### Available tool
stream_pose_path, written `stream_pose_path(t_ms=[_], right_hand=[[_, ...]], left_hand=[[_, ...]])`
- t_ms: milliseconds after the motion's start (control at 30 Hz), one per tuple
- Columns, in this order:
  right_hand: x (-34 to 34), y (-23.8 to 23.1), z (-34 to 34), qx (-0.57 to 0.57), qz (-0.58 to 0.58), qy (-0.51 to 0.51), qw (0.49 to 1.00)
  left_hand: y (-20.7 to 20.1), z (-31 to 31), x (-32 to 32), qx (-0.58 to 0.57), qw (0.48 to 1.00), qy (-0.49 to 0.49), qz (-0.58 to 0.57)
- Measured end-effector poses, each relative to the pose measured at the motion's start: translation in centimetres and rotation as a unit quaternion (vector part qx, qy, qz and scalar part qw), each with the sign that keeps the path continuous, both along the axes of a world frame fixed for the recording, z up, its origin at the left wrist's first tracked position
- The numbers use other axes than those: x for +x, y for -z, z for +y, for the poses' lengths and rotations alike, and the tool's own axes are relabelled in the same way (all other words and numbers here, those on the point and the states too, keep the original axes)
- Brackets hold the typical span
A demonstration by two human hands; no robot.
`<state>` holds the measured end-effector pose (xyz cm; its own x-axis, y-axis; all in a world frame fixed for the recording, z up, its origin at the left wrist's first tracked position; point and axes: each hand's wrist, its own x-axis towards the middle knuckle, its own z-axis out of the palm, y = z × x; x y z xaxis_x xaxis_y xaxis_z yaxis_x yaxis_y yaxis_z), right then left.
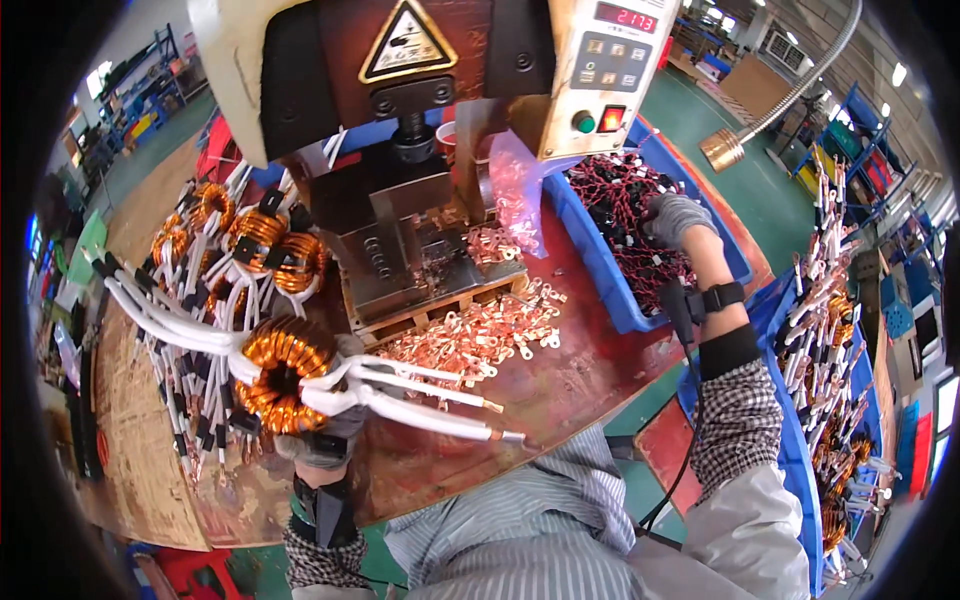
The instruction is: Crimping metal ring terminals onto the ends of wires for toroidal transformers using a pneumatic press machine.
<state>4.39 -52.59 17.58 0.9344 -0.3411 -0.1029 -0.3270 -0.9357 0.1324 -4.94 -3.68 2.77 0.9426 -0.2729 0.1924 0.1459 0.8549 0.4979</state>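
Observation:
My gloved left hand (pixel 318 449) is closed around a copper-wound toroidal coil (pixel 268 408). White-sleeved leads with bare ends stick out from both sides of the coil. Out to the right, my gloved right hand (pixel 681 219) reaches into a blue bin (pixel 600 262), its fingers curled at a heap of black parts with thin red wires (pixel 625 215). Whatever its fingertips hold is hidden. Loose copper terminal lugs (pixel 480 340) are spread over the table between my hands, in front of a press (pixel 395 255).
More coils with white leads (pixel 270 235) are piled left of the press. A control box (pixel 605 85) with a lit display hangs above the blue bin. A flexible metal hose (pixel 800 90) curves in from the top right. Another blue bin (pixel 790 480) at right holds finished-looking leads and coils.

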Motion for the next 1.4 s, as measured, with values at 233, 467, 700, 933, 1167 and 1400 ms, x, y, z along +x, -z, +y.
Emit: stream_pose_path(t_ms=[233, 467, 700, 933, 1167, 1400], right_hand=[[-3.7, -1.4, -0.4, 0.467, -0.361, 0.063, 0.805], [-1.3, 1.9, -0.8, 0.081, -0.153, -0.088, 0.981], [1.6, 1.1, -4.0, 0.176, -0.211, -0.02, 0.961], [5.2, 1.2, -2.8, 0.112, -0.152, -0.035, 0.981], [4.5, 1.1, -2.3, 0.263, 0.019, -0.128, 0.956], [0.0, -3.9, 0.1, 0.262, -0.19, 0.012, 0.946]], left_hand=[[-3.5, -1.7, -1.2, 0.177, 0.977, -0.082, -0.085], [-3.1, -2.1, -0.5, 0.026, 0.996, -0.016, -0.08], [-4.3, -1.5, -1.7, 0.216, 0.972, -0.046, -0.087], [-1.8, -0.7, -1.4, 0.156, 0.986, -0.052, -0.034], [-1.5, -0.1, -1.7, 0.167, 0.984, -0.061, -0.022], [-1.2, -0.3, -1.2, 0.179, 0.981, -0.055, -0.047]])
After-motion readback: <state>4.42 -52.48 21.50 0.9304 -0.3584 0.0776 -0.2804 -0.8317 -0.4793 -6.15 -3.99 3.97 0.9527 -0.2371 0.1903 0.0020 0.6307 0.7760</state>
